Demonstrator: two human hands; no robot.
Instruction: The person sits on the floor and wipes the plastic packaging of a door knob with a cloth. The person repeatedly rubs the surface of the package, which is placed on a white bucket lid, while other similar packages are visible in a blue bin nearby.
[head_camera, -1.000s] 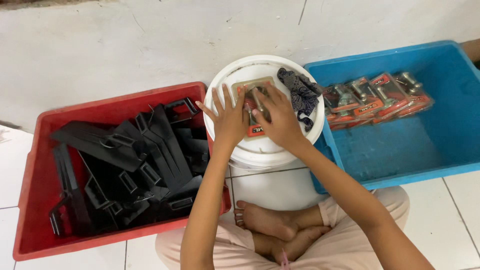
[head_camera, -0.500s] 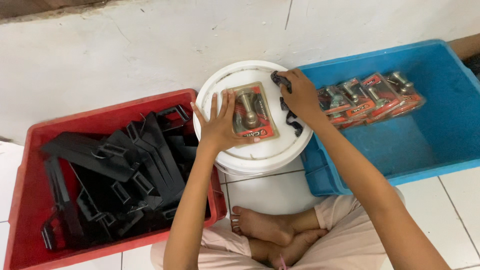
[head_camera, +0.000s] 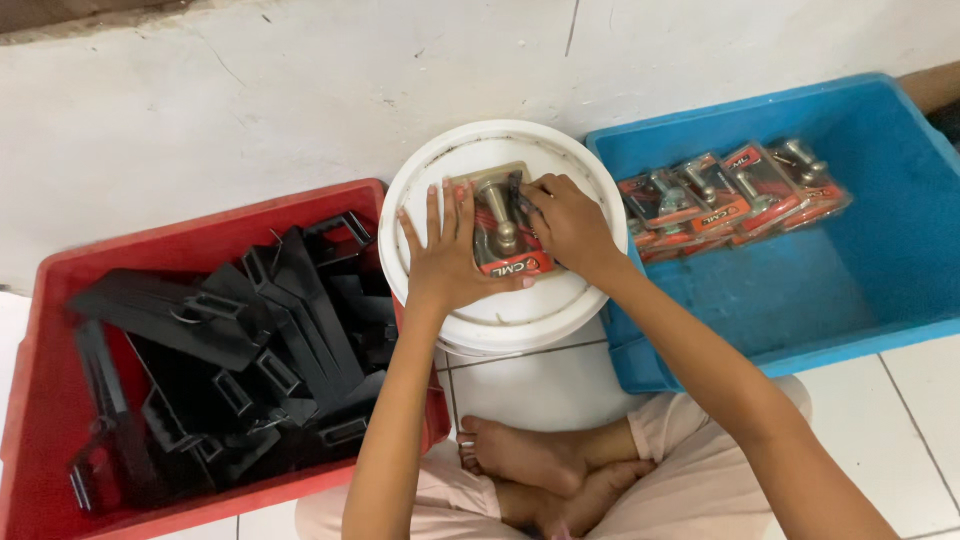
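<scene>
The blister pack (head_camera: 503, 225) lies on the bucket lid (head_camera: 500, 310) between both hands.

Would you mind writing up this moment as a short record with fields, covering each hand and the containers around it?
Left hand: flat on the left side of a blister pack holding a metal fitting.
Right hand: on the pack's right edge, fingers curled over a dark part.
Support: white bucket lid.
Left of bucket: red crate of black plastic parts.
Right of bucket: blue crate with a row of similar packs.
Posture: seated cross-legged on white tiles.
</scene>
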